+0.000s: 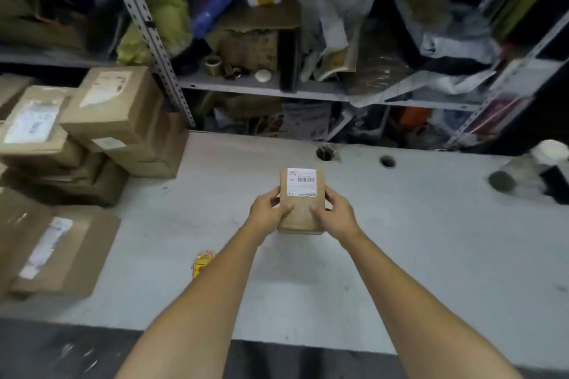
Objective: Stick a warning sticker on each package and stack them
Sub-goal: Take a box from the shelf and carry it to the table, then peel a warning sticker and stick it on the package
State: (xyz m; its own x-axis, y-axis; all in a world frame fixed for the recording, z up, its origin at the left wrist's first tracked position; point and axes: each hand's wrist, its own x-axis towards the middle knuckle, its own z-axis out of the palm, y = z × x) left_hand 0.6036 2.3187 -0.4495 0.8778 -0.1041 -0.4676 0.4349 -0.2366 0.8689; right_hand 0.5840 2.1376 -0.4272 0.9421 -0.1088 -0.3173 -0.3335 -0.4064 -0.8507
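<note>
A small brown cardboard package (303, 209) with a white barcode label at its far end sits at the middle of the grey table (431, 255). My left hand (268, 209) grips its left side and my right hand (334, 212) grips its right side, thumbs on top. A yellow and red sticker sheet (202, 263) lies on the table, near and left of the package. Several brown packages (114, 108) with white labels are piled at the table's left.
Flat brown packages (58, 252) lie at the near left edge. Two round holes (325, 152) pierce the table's far side. A dark roll and a white object (505, 180) stand at the far right. Cluttered metal shelves (261, 86) rise behind the table.
</note>
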